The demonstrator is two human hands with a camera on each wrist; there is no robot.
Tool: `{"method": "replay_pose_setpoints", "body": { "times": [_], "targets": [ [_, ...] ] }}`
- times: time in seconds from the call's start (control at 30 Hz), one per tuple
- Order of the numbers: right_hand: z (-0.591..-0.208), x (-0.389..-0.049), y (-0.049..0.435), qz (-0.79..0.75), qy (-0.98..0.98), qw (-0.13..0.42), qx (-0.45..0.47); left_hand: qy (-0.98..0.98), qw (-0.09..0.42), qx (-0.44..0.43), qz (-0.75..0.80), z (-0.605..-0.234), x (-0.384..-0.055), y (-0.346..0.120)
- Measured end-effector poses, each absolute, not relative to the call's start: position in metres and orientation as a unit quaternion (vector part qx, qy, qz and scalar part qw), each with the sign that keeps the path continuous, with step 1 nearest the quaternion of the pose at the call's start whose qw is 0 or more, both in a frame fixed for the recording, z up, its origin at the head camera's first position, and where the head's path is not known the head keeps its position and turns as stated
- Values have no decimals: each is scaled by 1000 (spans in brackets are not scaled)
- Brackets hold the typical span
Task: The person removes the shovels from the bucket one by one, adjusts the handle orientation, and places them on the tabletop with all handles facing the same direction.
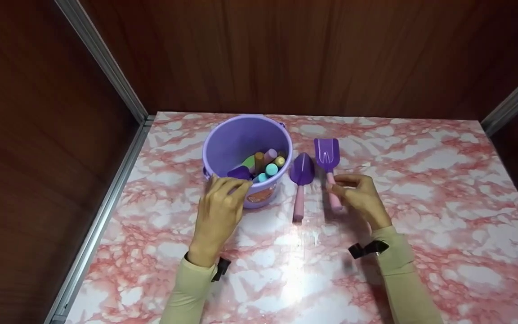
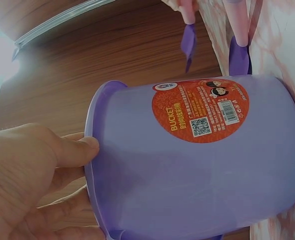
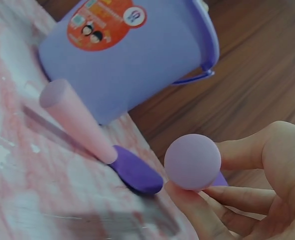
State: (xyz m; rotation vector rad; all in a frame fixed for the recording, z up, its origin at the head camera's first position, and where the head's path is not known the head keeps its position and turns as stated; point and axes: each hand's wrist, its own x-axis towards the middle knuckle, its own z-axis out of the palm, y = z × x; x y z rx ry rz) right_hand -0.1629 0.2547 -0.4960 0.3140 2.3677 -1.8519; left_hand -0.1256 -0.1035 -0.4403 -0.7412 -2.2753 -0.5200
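A purple bucket [image 1: 247, 148] stands on the table, and several things with rounded, coloured ends [image 1: 271, 169] lie inside it. At its near left rim, my left hand [image 1: 221, 207] pinches the edge, thumb on the outer side in the left wrist view. My right hand [image 1: 362, 195] holds a toy shovel [image 1: 327, 153] by its pink handle, with the flat purple blade pointing away from me. In the right wrist view the round handle end [image 3: 192, 161] sits between thumb and fingers. Between bucket and shovel lies a toy trowel [image 1: 302, 168] with a pointed purple blade and pink handle.
The tabletop [image 1: 443, 202] has a red and white marbled pattern. Dark wooden panels [image 1: 286, 54] rise behind it and at both sides, with a metal rail [image 1: 106, 67] at the left corner. An orange label [image 2: 200, 111] is stuck on the bucket's side.
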Motion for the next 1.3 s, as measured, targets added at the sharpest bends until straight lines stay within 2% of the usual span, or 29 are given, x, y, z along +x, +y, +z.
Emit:
{"method": "replay_pose_setpoints", "body": {
  "times": [0.33,0.83,1.1,1.3],
  "targets": [
    [-516,-164,253,-648,743,98,137,-873,345,-289,-190,-440,-126,-103],
    [-529,-161,255,-651,738,108,144,-873,342,-286,-197,-440,-126,-104],
    [-529,-159,254,-642,747,100,142,-875,342,-283,-191,-441,-126,-104],
    [-528,-156,252,-600,788,69,123,-875,343,-285,-189,-441,-126,-104]
  ]
}}
